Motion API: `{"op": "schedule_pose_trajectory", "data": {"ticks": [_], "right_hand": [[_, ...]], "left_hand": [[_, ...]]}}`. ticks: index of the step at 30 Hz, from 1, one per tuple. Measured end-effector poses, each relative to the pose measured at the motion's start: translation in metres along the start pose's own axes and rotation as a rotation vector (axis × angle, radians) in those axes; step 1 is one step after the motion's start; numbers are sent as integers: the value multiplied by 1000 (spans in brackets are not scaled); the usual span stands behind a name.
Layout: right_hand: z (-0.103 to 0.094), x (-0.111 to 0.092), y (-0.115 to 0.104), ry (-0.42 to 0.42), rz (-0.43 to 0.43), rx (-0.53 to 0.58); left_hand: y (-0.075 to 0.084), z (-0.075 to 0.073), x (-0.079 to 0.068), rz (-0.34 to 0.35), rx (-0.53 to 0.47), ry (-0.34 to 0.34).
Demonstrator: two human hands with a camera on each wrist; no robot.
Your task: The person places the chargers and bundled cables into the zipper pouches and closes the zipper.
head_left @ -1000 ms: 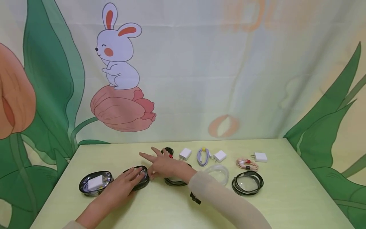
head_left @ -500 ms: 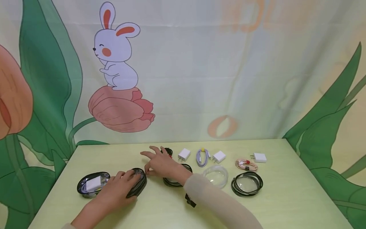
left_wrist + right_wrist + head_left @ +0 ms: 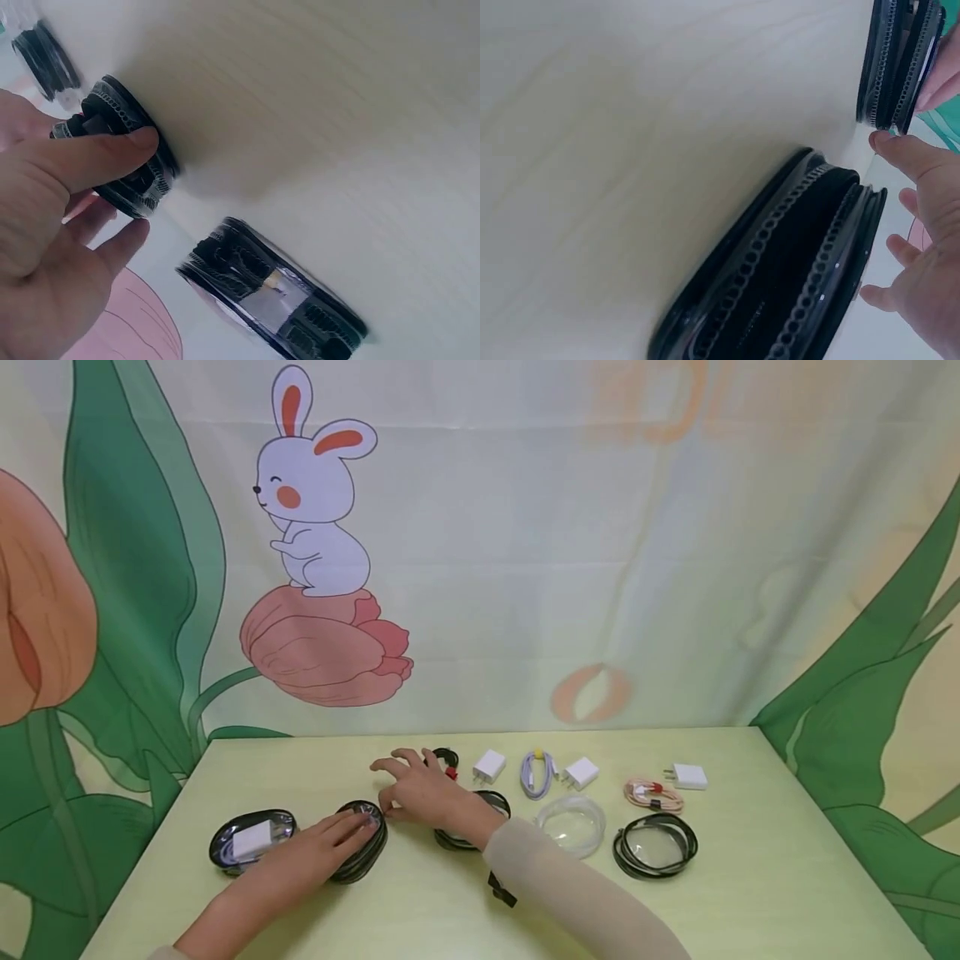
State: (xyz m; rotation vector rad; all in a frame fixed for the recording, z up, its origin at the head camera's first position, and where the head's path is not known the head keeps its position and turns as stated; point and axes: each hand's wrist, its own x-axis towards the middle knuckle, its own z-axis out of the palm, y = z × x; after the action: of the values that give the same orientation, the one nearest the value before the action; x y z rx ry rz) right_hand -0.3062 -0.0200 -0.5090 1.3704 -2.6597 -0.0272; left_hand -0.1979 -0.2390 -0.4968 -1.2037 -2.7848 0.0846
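A see-through oval zip pouch with black trim (image 3: pixel 360 856) lies tilted under my left hand (image 3: pixel 318 852). The left wrist view shows the thumb across the zip side of this pouch (image 3: pixel 112 101), the fingers on its other face. My right hand (image 3: pixel 427 797) reaches over from the right, thumb and index finger pinching at the pouch's right end, other fingers spread. Its thumb tip meets the zip end in the right wrist view. To the left lies a similar pouch (image 3: pixel 219 852) with a white charger (image 3: pixel 251 841) showing inside.
Along the back sit a black cable (image 3: pixel 447 758), a lilac cable (image 3: pixel 527 777), a pink cable (image 3: pixel 637 797) and white chargers (image 3: pixel 490 765). Right of the hands lie another black-trimmed pouch (image 3: pixel 453 842), partly under my right forearm, a clear-trimmed pouch (image 3: pixel 600 827) and a black-trimmed one (image 3: pixel 692 843).
The middle pouch has tipped, showing more of its black side. My left hand has shifted its hold on it, and my right thumb and index finger have closed in at its end.
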Motion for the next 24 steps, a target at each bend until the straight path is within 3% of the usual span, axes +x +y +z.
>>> {"op": "schedule_pose_trajectory", "data": {"ticks": [7,17,24], "right_hand": [[-1,-11,1,-32,-41,-7],[-5,-17,-8,-113,-17,95],[-3,-13,-9,-133,-4,89]], "left_hand": [[8,-4,6,-37,3,-19],[16,-6,10,-107,-22,15],[19,-8,16,-181,-92,-65]]}}
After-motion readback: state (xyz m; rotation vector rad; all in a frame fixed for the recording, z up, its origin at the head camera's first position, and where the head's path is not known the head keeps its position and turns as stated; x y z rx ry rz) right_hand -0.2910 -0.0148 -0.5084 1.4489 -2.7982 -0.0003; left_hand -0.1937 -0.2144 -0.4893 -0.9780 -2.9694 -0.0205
